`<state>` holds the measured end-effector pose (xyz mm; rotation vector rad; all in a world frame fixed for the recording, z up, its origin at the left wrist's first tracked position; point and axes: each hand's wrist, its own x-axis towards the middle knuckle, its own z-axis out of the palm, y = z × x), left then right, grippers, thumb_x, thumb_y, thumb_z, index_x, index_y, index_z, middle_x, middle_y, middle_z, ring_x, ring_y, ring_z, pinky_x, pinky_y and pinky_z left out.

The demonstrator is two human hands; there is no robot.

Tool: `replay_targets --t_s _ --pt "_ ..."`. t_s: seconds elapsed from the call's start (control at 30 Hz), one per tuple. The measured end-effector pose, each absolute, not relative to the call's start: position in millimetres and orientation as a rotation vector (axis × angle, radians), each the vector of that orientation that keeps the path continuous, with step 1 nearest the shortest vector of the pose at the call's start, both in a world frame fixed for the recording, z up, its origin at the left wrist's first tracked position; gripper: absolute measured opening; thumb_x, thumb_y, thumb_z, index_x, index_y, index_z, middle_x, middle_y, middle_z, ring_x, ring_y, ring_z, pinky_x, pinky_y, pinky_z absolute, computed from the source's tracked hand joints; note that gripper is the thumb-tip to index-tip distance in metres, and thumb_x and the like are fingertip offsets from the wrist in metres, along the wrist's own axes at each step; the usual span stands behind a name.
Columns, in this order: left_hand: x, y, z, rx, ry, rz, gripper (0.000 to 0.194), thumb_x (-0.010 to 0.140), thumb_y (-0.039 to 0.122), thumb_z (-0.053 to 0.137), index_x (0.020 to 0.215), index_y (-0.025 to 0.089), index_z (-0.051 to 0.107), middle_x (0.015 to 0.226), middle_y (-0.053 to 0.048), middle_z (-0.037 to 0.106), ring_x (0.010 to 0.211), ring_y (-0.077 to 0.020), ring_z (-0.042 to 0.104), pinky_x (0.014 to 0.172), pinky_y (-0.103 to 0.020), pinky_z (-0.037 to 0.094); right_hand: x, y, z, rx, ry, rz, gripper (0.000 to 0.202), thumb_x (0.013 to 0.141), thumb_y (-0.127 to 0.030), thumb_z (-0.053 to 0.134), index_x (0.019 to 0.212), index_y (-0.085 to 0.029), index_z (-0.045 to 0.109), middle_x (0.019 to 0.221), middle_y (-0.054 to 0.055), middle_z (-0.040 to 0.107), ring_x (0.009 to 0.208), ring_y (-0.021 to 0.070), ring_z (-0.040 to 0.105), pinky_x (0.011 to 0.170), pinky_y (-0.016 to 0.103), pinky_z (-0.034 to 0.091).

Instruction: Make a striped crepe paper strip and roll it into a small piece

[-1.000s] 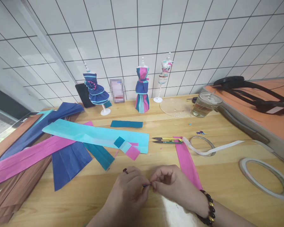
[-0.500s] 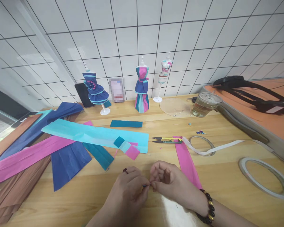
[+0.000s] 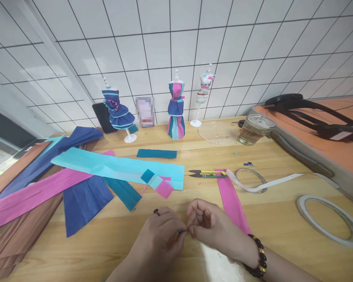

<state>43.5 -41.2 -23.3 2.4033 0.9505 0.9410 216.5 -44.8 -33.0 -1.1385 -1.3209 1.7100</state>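
My left hand [image 3: 161, 233] is closed, thumb and forefinger pinching a tiny dark blue piece [image 3: 181, 231] that looks like crepe paper. Its thin end meets the thumb and fingertips of my right hand [image 3: 207, 221], which pinch there with the other fingers curled. Most of the piece is hidden by the fingers. Beyond my hands lies a joined patch [image 3: 157, 183] of teal, light blue and pink squares. Thread snips [image 3: 207, 174] with yellow and green handles rest by the top of a pink paper strip [image 3: 233, 205], which runs down to my right wrist.
Three small dress forms stand along the tiled wall: a navy-dressed one [image 3: 119, 109], a multicoloured one [image 3: 176, 109] and a patterned one [image 3: 206, 88]. Coloured paper strips [image 3: 106, 164] cover the left. At right are tape rolls [image 3: 304, 211], a lidded cup [image 3: 254, 131] and a black strap [image 3: 317, 121].
Both hands keep nearly the same pose, still pinching at the same spot. Slightly more of the dark blue piece shows between the fingertips.
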Motion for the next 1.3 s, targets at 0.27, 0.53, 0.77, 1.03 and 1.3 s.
replay_targets --t_s 0.27,0.53,0.77,1.03,1.3 --pt "41.5 -46.5 -25.1 2.122 1.153 0.706 0.021 0.072 0.007 0.055 0.087 0.021 0.058 0.082 -0.001 0.066 0.077 -0.0169 0.060 0.069 -0.029 0.046 213.2 -47.1 -27.5 -1.167 -1.362 1.558 0.021 0.064 -0.003 0.051 0.076 -0.020 0.046 0.068 -0.004 0.051 0.063 0.0088 0.049 0.058 0.021 0.039" --pt "42.0 -43.6 -20.1 1.648 1.220 0.658 0.012 0.082 0.026 0.051 0.087 0.018 0.058 0.084 -0.004 0.065 0.080 -0.0176 0.060 0.074 -0.031 0.048 214.7 -49.7 -18.6 -1.286 -1.573 1.180 0.018 0.068 -0.005 0.048 0.076 -0.021 0.047 0.069 -0.003 0.054 0.069 0.0121 0.053 0.065 0.024 0.042" --pt "42.1 -42.6 -18.5 1.561 1.202 0.645 0.017 0.081 0.029 0.052 0.076 0.015 0.060 0.074 -0.006 0.065 0.072 -0.0182 0.061 0.065 -0.029 0.048 215.4 -49.5 -20.6 -1.296 -1.600 1.137 0.018 0.069 -0.005 0.047 0.076 -0.022 0.047 0.069 -0.003 0.053 0.069 0.0121 0.053 0.065 0.024 0.043" --pt "47.0 -44.3 -18.1 1.670 1.185 0.736 0.008 0.076 0.018 0.057 0.083 0.018 0.060 0.081 -0.004 0.065 0.076 -0.0163 0.059 0.071 -0.028 0.048 213.5 -51.7 -23.3 -1.305 -1.740 1.071 0.018 0.068 -0.005 0.047 0.075 -0.022 0.046 0.071 -0.002 0.054 0.068 0.0126 0.052 0.062 0.024 0.042" --pt "49.9 -44.0 -22.0 1.734 1.182 0.780 0.011 0.072 0.009 0.052 0.074 0.016 0.059 0.072 -0.001 0.062 0.069 -0.0141 0.058 0.065 -0.025 0.047 212.1 -55.0 -22.7 -1.233 -1.906 0.922 0.019 0.070 -0.004 0.047 0.075 -0.023 0.044 0.073 -0.002 0.057 0.067 0.0125 0.053 0.062 0.024 0.042"
